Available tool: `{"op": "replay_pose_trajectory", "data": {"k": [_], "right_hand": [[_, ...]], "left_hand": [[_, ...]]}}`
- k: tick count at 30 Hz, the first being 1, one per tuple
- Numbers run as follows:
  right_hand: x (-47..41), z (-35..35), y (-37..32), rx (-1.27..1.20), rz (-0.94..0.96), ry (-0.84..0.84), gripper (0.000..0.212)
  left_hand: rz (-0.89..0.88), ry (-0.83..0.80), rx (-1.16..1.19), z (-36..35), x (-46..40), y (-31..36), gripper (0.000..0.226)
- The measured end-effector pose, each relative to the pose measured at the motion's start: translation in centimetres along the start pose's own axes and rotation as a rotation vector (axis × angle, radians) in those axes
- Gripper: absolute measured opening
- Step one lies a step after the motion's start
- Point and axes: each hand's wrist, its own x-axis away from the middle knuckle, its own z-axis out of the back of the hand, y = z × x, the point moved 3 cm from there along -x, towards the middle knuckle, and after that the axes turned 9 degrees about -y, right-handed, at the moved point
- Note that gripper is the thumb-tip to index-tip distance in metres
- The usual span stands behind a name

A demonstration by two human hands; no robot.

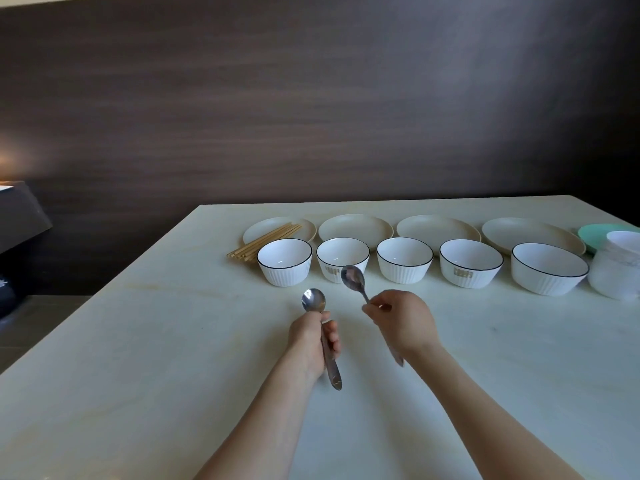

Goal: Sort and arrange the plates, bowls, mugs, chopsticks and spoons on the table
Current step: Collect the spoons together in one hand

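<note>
Pale marble-look tabltop [138, 375]: wide bare surface nearest. Left hand [313, 336] curled round a steel spoon [313, 301]; right hand [403, 322] pinching a second spoon [352, 277], bowl raised. Behind: five white ribbed bowls [404, 259], dark-rimmed, in a row. Beyond: four cream plates [355, 227]; wooden chopsticks [266, 239] across the leftmost. Right edge: white mugs [620, 268], teal dish [592, 235], cut off.

Both bare forearms reach up from the bottom edge toward the frame's centre. The left hand [313, 336] is curled round a spoon [320, 327] handle, bowl end up. The right hand [403, 322], just right of centre, pinches a second spoon [354, 279] between fingertips, wrist bent.
</note>
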Motion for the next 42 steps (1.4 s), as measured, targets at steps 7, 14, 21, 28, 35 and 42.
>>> {"op": "replay_pose_trajectory", "data": {"k": [7,14,21,28,35,42], "right_hand": [[1.1,-1.5,-1.7,-0.282,0.022,-0.192,0.027],[1.3,-2.8,-1.8,-0.027,0.079,-0.164,0.018],[1.7,-3.6,-2.3,0.029,0.141,-0.213,0.016],[1.3,-2.9,-2.1,-0.085,0.125,-0.167,0.017],[0.6,-2.2,-1.6,-0.239,0.044,-0.097,0.025],[0.4,-2.0,-0.7,-0.541,-0.174,-0.184,0.038]], "left_hand": [[-0.006,-0.126,0.087,-1.2,0.9,-0.3,0.024],[0.026,-0.183,0.057,-2.1,1.1,-0.9,0.03],[0.001,-0.157,-0.003,-1.9,1.0,-0.9,0.03],[-0.03,-0.121,-0.013,-1.3,0.9,-0.5,0.029],[-0.009,-0.122,-0.158,-1.6,0.8,-0.2,0.025],[0.083,-0.316,-0.407,-2.5,1.3,-1.1,0.025]]}}
